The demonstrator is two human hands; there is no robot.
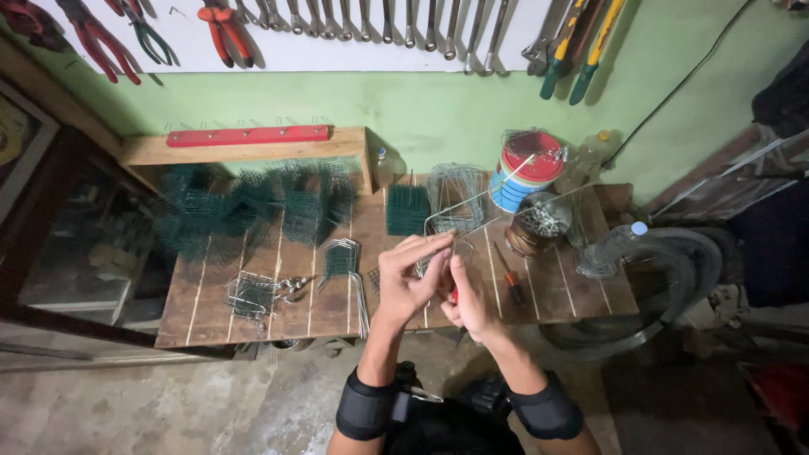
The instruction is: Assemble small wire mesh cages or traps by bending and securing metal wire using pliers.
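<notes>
Near edge of the wooden tabletop [253, 320]: the left hand [407, 282] is pinching a bent length of steel wire [472, 202], while the right hand [468, 305] is closing around a red-handled tool [452, 296], apparently pliers. Judged good practice: keeping the pinch close to the bend. Right, a screwdriver [509, 282] is lying. Farther off, green mesh pieces [253, 211], a jar of small fasteners [539, 223] and a red-lidded tin [527, 168] are standing.

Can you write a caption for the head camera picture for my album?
Two hands, left hand and right hand, bend a thin wire over a wooden workbench.
</notes>
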